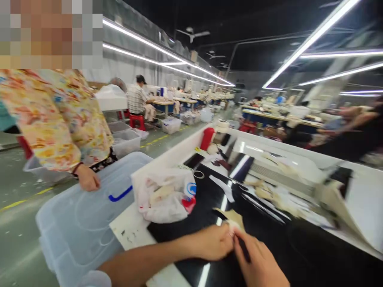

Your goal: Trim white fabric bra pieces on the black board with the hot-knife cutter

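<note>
Over the black tabletop (191, 247), my hands meet. My left hand (212, 241) is closed, its fingertips pressed against a beige flat piece (235, 217), apparently fabric or leather. From the right, my right hand (261, 257) is closed round a dark slim object (243, 250) whose kind I cannot make out; its fingertips touch my left fingers at the piece's near edge. Just beyond my left hand lies a dark, narrow thing (220, 215), blurred. A white plastic bag (164, 195) holding pale pieces sits beyond my left forearm. A white curved strip (222, 187) lies further back.
At the left, a co-worker's hand (87, 177) rests by a translucent plastic bin's lid (86, 219) with a blue handle. A low white wall (176, 151) edges the table. Scraps (269, 195) and a red object (207, 138) lie toward the back.
</note>
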`<state>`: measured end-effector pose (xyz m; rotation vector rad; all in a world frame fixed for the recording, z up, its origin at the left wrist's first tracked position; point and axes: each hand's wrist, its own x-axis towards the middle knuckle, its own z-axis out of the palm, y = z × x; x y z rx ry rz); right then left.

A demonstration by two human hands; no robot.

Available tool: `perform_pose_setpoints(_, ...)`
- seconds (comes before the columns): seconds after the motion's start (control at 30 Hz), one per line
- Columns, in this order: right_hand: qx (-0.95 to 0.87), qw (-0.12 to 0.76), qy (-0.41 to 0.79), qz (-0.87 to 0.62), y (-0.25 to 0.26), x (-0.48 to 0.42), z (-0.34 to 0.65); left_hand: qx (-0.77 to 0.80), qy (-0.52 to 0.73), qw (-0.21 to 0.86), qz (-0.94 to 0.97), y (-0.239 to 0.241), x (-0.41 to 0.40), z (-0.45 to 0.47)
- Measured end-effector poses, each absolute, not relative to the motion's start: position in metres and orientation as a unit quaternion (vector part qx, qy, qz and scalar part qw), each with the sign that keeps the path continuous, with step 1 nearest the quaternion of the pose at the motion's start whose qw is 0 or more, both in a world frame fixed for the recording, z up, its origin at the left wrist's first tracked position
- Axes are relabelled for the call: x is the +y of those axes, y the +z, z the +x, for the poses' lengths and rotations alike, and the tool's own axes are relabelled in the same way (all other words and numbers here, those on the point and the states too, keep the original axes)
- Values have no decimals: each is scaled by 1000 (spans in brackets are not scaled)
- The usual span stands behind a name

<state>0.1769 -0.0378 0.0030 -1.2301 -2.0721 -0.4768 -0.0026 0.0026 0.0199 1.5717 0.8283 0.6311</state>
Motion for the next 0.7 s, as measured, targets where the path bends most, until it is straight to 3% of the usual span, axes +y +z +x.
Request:
perform_pose_setpoints(0.13,-742,320,-210,-550,22,-49,159,324,253,631,658,12,6,-4)
perform_pose_setpoints(0.7,-705,325,-259,-575,26,-41,158,335,245,622,663,34,1,-11)
